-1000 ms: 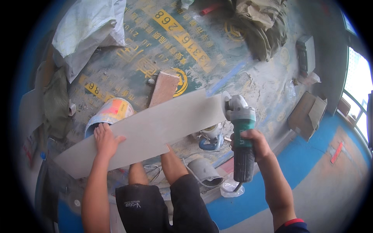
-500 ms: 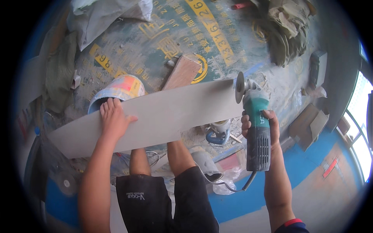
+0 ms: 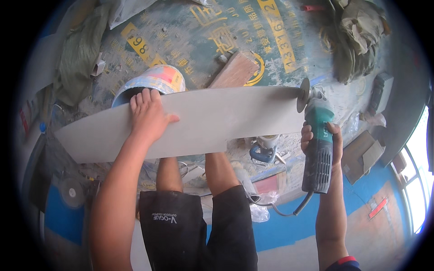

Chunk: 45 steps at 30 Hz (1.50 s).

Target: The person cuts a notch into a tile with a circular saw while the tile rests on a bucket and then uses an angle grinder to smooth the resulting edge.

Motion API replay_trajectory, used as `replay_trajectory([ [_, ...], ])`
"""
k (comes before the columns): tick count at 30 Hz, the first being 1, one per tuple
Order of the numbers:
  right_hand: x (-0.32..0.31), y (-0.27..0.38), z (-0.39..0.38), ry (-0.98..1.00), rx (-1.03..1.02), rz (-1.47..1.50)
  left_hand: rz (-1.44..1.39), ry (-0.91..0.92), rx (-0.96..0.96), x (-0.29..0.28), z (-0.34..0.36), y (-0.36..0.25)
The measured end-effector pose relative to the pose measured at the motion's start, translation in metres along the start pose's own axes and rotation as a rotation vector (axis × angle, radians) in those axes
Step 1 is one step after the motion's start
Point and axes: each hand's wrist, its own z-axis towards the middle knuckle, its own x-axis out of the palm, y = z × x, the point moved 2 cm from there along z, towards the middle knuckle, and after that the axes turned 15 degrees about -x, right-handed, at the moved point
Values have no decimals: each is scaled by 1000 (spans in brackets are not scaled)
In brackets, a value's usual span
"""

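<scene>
A long pale grey tile (image 3: 199, 122) with a stepped notch in its near edge lies across in front of my legs. My left hand (image 3: 150, 115) grips its far edge, fingers curled over and thumb spread on the top face. My right hand (image 3: 322, 137) is wrapped round a green and black angle grinder (image 3: 318, 149), held upright with its head pointing away. The grinder's round disc (image 3: 303, 95) stands at the tile's far right corner; whether it touches is hard to tell. Beneath the tile's far edge, a paint-stained bucket (image 3: 169, 77) lies on its side.
Beyond the tile lies a reddish-brown block (image 3: 236, 70) on the dusty printed green floor covering (image 3: 199, 49). A blue-handled tool (image 3: 263, 153) sits below the notch. The grinder's cord (image 3: 285, 214) loops by my knee. Folded sacks (image 3: 361, 40) and cardboard (image 3: 363, 156) lie right.
The view has shifted, so the tile, bucket and grinder appear farther right and higher. The tile looks more level across the picture. Both hands keep their holds.
</scene>
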Motion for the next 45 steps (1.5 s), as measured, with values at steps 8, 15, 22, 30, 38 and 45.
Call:
replay_trajectory([
  [8,7,-6,-4,-24,-2,-29,-2,21,-8,-2,0,0],
  [15,7,-6,-4,-35,11,-16,-10,-12,-1,2,0,2],
  [22,5,-7,-5,-23,17,-38,8,-23,1,4,2,3],
  [30,10,-7,-5,-33,18,-44,19,-32,-8,4,0,2],
  [38,11,-5,-6,-37,41,-38,-10,19,-11,0,0,1],
  [45,7,-4,-4,-38,54,1,-3,10,-17,0,0,1],
])
